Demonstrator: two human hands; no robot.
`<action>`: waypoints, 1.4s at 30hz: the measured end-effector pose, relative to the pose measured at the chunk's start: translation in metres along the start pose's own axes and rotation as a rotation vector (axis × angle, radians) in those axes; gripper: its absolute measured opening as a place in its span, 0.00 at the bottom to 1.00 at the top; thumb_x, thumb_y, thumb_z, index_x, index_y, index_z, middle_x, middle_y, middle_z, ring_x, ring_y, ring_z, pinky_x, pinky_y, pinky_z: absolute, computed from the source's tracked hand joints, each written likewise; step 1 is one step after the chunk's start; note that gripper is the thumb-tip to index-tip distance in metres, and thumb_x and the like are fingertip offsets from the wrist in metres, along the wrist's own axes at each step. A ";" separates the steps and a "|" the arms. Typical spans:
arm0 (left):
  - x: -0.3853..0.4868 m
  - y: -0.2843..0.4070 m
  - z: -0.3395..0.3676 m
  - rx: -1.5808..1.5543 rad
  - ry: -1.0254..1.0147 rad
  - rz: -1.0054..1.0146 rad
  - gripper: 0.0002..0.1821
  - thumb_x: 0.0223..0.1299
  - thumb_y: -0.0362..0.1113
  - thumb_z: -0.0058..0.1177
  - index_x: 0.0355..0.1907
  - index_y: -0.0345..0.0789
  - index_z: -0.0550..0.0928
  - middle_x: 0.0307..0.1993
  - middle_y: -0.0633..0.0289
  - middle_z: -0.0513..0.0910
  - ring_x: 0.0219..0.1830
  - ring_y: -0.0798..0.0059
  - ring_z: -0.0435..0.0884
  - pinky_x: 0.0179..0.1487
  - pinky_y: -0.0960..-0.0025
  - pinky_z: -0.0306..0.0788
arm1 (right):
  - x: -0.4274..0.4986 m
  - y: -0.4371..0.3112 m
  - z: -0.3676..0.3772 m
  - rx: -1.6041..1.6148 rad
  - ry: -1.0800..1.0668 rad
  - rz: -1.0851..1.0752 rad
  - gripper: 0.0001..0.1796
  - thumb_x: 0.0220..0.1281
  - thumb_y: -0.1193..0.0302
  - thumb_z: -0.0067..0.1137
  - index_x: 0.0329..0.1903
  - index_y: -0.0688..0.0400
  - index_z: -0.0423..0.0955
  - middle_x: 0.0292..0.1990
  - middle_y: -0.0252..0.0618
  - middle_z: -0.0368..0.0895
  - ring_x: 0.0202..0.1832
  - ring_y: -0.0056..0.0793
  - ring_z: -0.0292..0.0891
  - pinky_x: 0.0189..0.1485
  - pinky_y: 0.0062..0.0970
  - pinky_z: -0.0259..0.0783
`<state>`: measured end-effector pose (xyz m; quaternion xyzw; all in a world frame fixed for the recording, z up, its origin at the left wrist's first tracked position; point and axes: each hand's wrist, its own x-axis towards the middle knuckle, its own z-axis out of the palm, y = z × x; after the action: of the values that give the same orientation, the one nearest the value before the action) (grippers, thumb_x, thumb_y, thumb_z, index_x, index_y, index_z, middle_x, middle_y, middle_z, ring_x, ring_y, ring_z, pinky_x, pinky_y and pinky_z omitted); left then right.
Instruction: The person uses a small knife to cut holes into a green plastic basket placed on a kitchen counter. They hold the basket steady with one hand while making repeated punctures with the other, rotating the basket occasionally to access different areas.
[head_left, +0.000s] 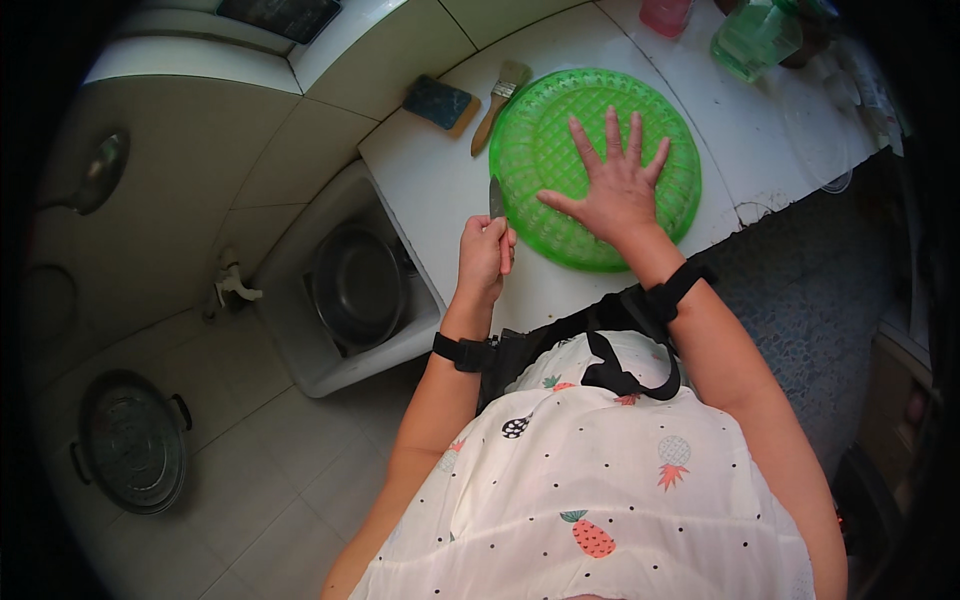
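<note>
My left hand (484, 251) is closed around the pinkish-red handle of a small knife (496, 199), its blade pointing away from me. The blade lies beside the left rim of a round, translucent green plastic tray or cover (555, 127) with a ridged lattice pattern. On top of this green piece rests my right hand (616, 184), palm down with the fingers spread. What lies beneath the plastic cannot be made out.
A sponge (441, 103) and a wooden-handled brush (499, 105) lie on the white counter (427, 180). Left of it, a sink (322, 382) holds a dark basin (360, 285) near a tap (236, 289). A green jar (754, 45) stands at the right. A two-handled pan (131, 442) appears lower left.
</note>
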<state>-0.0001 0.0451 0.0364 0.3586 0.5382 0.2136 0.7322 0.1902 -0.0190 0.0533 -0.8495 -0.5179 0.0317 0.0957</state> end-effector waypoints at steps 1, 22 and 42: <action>0.003 -0.002 0.004 -0.009 0.002 0.050 0.09 0.71 0.36 0.45 0.33 0.35 0.70 0.16 0.68 0.74 0.06 0.84 0.59 0.13 0.79 0.54 | 0.000 0.000 0.000 0.001 0.002 -0.001 0.56 0.46 0.24 0.48 0.77 0.35 0.50 0.77 0.48 0.41 0.77 0.58 0.28 0.68 0.72 0.20; 0.014 -0.007 0.024 -0.430 0.061 0.009 0.08 0.72 0.35 0.42 0.36 0.35 0.70 0.24 0.66 0.75 0.13 0.86 0.61 0.14 0.80 0.51 | 0.001 -0.001 0.001 0.023 0.011 0.002 0.57 0.45 0.23 0.47 0.77 0.35 0.49 0.77 0.47 0.40 0.77 0.58 0.29 0.68 0.72 0.20; 0.021 -0.005 0.018 -0.576 -0.061 0.084 0.09 0.73 0.37 0.44 0.36 0.35 0.71 0.25 0.67 0.75 0.15 0.87 0.61 0.15 0.80 0.51 | 0.003 -0.003 -0.004 0.022 -0.039 0.012 0.57 0.46 0.24 0.47 0.77 0.36 0.48 0.77 0.47 0.39 0.78 0.58 0.27 0.68 0.72 0.19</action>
<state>0.0236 0.0512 0.0221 0.1642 0.4179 0.3769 0.8102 0.1893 -0.0149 0.0578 -0.8507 -0.5141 0.0547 0.0947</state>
